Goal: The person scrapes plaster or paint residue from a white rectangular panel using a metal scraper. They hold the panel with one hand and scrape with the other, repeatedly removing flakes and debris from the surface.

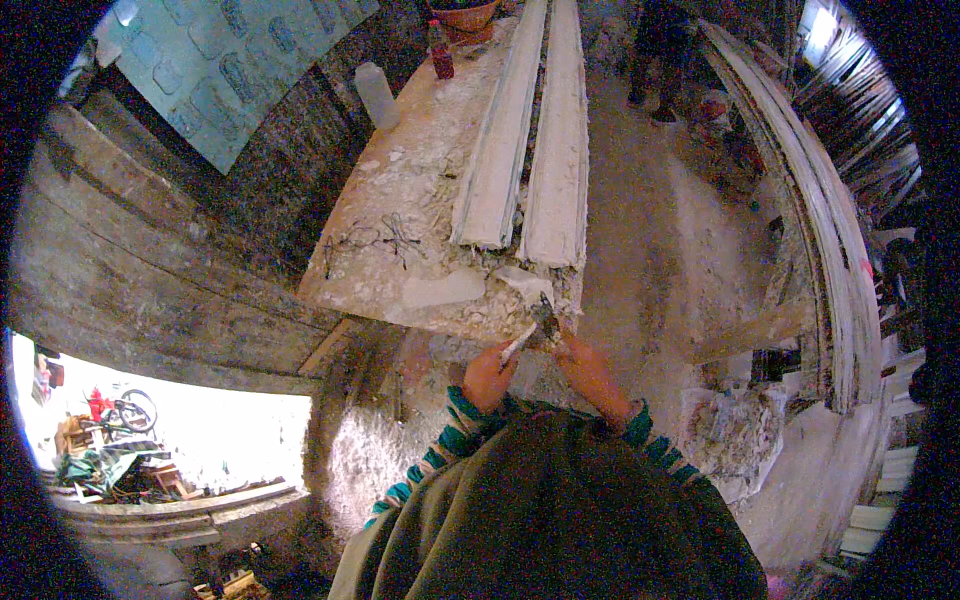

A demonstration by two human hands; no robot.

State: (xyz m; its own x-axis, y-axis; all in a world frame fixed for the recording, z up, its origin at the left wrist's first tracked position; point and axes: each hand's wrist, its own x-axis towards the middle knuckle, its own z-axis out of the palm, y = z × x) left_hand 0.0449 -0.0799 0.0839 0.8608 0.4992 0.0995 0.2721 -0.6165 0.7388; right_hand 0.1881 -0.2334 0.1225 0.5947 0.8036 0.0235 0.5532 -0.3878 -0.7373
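Note:
At the near end of the plaster-covered table (385, 190), both of my hands are close together. My left hand (488, 376) is closed around a thin, pale, strip-like tool (518, 345) that slants up to the right. My right hand (588, 368) is closed by a small dark tool (545, 318), whose exact kind is too blurred to tell. Just beyond them lies a whitish lump (522, 284) at the table edge. Two long white plaster mouldings (500, 165) run side by side away from me, with rough ends facing my hands. A flat white piece (445, 288) rests to the left.
Tangled dark wire (375, 240) lies on the table's left part. Farther off stand a white container (375, 95), a red bottle (440, 50) and a basket (465, 15). More long pale strips (815, 200) rest on supports at right. Another person's legs (655, 75) show at the back.

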